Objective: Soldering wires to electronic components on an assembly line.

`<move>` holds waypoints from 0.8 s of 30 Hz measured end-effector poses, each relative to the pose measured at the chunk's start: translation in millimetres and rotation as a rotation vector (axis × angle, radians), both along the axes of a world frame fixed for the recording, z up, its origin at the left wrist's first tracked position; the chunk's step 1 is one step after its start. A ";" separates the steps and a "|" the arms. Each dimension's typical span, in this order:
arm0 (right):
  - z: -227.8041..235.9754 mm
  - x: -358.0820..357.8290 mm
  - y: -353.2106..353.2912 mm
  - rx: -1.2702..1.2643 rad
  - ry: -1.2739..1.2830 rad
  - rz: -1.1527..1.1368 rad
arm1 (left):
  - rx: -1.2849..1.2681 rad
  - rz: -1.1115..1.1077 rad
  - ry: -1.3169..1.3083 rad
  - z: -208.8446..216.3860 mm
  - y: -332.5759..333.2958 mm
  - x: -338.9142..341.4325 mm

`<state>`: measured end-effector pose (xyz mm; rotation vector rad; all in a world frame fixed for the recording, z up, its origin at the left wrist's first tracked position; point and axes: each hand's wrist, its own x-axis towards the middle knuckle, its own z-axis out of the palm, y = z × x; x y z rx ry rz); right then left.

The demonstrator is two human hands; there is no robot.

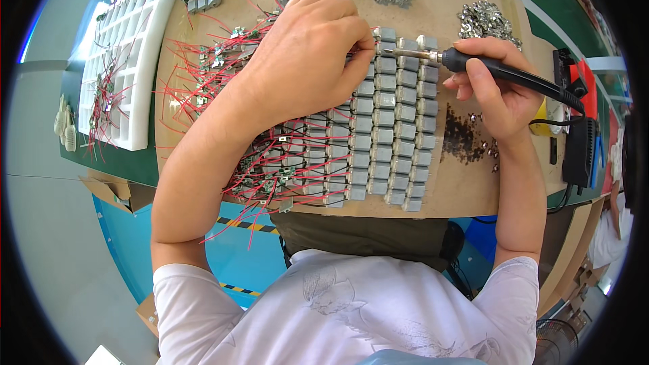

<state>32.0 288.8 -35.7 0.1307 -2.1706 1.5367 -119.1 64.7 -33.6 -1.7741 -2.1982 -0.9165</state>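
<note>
- Apparently the work in hand is soldering, and I judge it partway along: the small grey blocks (383, 100) stand in close columns on the surface (466, 192), under and between both hands.
- On the left-hand columns, red wires (338, 157) run across to the blocks, with small green circuit boards (213, 59) trailing beyond; I take those as done or in progress, though I can't verify any joint.
- Toward the right edge, the columns show no wires that I can see, so I count them as left to do.
- My right grip (503, 98) is wrapped around the black handle of a soldering iron (517, 74), its tip pointing left over the upper rows, close to my left fingers.
- My left grip (316, 54) is curled with fingertips together at the upper blocks; I can't tell whether it pinches anything.
- More wired boards lie in the white divided tray (140, 118) at left, apparently supply for later.
- My left forearm hides part of the columns, so no full count.
</note>
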 end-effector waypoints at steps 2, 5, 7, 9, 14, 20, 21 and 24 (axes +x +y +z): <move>-1.2 -0.3 0.7 0.007 0.012 0.012 | 0.006 -0.002 0.001 -1.3 0.2 -1.1; -2.1 -0.8 0.8 0.010 0.018 0.032 | 0.009 0.006 -0.008 -1.6 -0.4 -1.4; -1.5 -0.8 0.9 0.012 0.023 0.044 | 0.005 0.009 -0.002 -1.3 0.1 -1.4; -1.8 -0.9 0.2 0.017 0.018 0.042 | 0.000 0.013 0.002 -3.1 0.4 -1.4; -1.5 -1.4 -0.5 0.020 0.009 0.045 | 0.001 0.016 -0.001 -4.1 0.3 -1.7; -1.2 -1.4 0.3 0.015 0.004 0.056 | -0.002 0.018 -0.001 -4.3 0.9 -1.8; -1.5 -1.4 0.1 0.014 -0.002 0.055 | -0.003 0.019 -0.001 -4.6 0.5 -1.8; -1.2 -1.3 -0.2 0.010 -0.006 0.058 | -0.005 0.020 0.004 -4.7 0.2 -1.5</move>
